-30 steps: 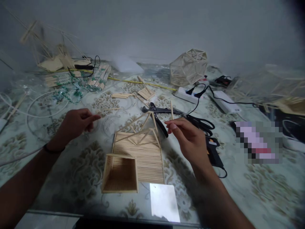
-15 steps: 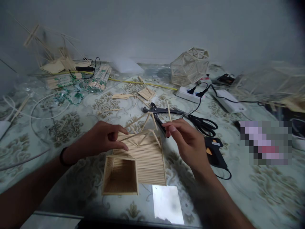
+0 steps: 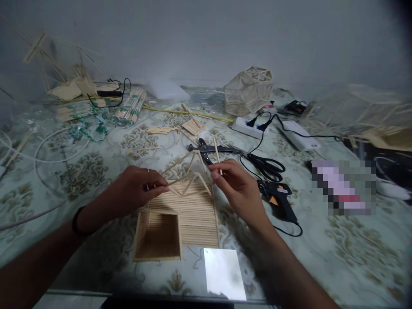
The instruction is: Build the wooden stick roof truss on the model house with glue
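A small model of thin wooden sticks stands in front of me, with a slatted base and an open box at its near left corner. Over the far part of the base rises a triangular stick frame. My left hand pinches the left end of this frame between thumb and fingers. In my right hand, a loose wooden stick is held nearly upright, just right of the frame's peak. Behind the frame lie black-handled pliers, partly covered by the right fingers.
Scissors and a black glue gun lie right of my right hand. Further back are a white power strip, a stick polyhedron, bundled sticks and a small slatted panel. A white sheet lies near the table edge.
My left thumb and fingers have closed from a spread position onto the frame's left end. My right hand has brought its stick slightly left, nearer the frame. The whole view has shifted a little.
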Demonstrator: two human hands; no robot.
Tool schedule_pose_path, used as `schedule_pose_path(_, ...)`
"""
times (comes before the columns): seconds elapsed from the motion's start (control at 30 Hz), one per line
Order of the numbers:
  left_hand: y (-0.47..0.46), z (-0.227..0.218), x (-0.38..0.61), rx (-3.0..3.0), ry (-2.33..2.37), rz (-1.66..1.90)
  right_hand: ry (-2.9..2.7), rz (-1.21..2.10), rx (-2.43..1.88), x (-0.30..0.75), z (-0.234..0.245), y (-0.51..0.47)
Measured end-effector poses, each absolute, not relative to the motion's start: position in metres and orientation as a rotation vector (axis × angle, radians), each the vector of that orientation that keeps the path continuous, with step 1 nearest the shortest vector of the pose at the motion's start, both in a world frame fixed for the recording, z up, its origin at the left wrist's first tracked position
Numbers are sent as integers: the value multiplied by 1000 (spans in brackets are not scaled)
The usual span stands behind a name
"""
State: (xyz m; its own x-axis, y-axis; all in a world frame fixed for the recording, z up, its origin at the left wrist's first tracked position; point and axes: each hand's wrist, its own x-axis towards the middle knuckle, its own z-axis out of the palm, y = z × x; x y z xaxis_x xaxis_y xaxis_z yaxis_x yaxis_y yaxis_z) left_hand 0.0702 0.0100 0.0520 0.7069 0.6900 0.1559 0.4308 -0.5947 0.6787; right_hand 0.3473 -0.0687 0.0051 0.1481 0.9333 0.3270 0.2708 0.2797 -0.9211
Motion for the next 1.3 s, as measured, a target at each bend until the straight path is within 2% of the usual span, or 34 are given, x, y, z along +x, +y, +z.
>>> schedule_pose_path(0.9, 8, 59, 58, 2212, 928, 598, -1201, 740, -1224, 349, 3, -66)
schedule_pose_path(1.17, 47, 47, 64, 1776, 938, 825, -1183, 744, -1231, 351, 2, -66)
schedule_pose_path(1.3, 72, 28, 78, 1598, 893, 673, -1181, 738, -1231, 351, 2, -65)
